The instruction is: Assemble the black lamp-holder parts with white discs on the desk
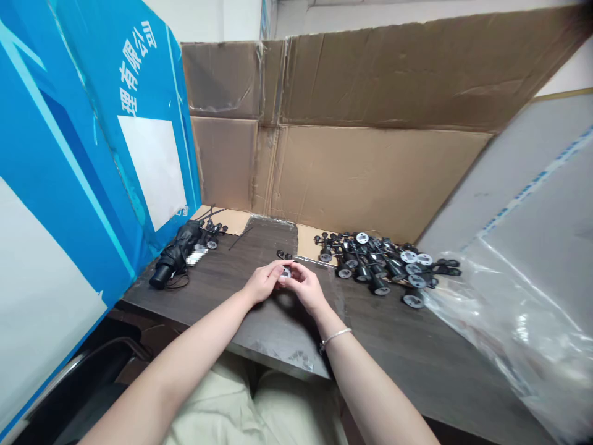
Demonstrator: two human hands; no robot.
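Near the middle of the dark table [213,284], my left hand [264,282] and my right hand [303,285] meet around a small black part with a pale round end [286,272]. The fingers of both hands are closed on it and cover most of it. Small black knobs [284,254] of the same kind as on the piled parts show just beyond my fingertips. To the right lies a pile of several black parts with round silvery ends [380,287].
A folded black umbrella [178,250] lies at the left, with a few black parts [212,244] beside it. Cardboard [370,179] walls the back and a blue panel [106,154] the left. Clear plastic sheeting [519,334] hangs over the right side.
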